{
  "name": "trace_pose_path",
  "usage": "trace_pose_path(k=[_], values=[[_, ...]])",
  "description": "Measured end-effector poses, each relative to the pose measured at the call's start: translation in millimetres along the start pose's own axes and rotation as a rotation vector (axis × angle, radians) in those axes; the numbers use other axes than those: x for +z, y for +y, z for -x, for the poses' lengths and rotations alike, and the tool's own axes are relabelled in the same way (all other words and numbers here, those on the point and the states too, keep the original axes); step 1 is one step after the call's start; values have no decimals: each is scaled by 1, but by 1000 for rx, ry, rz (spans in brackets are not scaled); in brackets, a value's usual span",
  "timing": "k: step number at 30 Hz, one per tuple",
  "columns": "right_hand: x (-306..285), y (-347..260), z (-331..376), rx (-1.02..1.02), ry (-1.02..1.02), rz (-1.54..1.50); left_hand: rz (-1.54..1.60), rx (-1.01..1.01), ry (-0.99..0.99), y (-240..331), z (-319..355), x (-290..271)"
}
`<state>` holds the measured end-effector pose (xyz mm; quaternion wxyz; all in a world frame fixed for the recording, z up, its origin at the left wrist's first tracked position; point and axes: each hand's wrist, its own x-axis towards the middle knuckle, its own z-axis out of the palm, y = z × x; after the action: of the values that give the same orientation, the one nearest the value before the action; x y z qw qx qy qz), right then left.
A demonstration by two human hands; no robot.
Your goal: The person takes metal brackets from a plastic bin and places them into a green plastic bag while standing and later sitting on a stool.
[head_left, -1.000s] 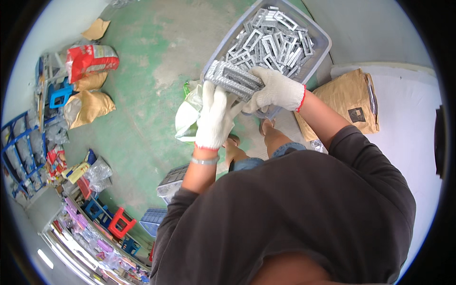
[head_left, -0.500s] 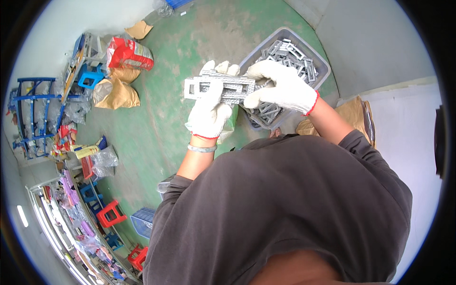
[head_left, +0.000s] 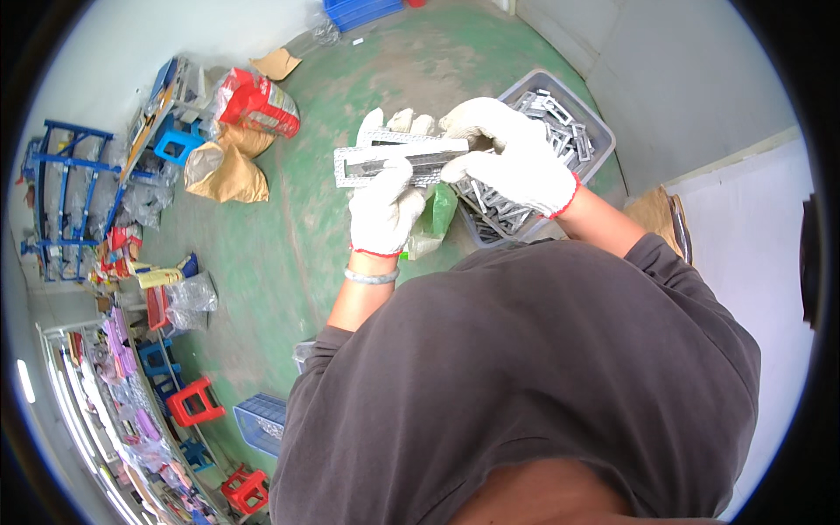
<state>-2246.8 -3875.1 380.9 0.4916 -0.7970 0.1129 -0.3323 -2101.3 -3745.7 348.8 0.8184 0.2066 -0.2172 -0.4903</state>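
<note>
Both my hands wear white knit gloves with red cuffs. My left hand [head_left: 385,214] is closed around a few silver metal rectangular frames [head_left: 411,151], its thumb across the top one and its fingertips showing behind them. The top frame lies lengthwise, with a long slot through it. At the frames' right end, my right hand [head_left: 512,157] has its thumb and fingers closed on that end. Beyond and below the right hand stands a grey plastic bin [head_left: 605,131], holding many similar metal pieces [head_left: 573,140]. The right glove hides part of the bin.
A green bag [head_left: 437,214] is beside my left wrist. Paper sacks [head_left: 227,171], a red-and-white sack [head_left: 258,103] and a blue metal rack [head_left: 66,192] stand at left. Red stools [head_left: 195,402], a blue crate [head_left: 260,422] and cluttered shelves [head_left: 131,411] are lower left. A grey wall [head_left: 700,87] rises at right.
The view has shifted a little, so the bin and room appear displaced. The frames in my hands have turned slightly, and the top one now shows a longer slot. Both hands keep their grip.
</note>
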Motion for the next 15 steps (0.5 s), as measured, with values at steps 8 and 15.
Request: trace_pose_path(k=[8,15], values=[[30,-13,-2,63,-120,55,-81,60,123,20,32,-14],[47,-20,-16,572,-325,-445,81,-24,253,26,57,-41]])
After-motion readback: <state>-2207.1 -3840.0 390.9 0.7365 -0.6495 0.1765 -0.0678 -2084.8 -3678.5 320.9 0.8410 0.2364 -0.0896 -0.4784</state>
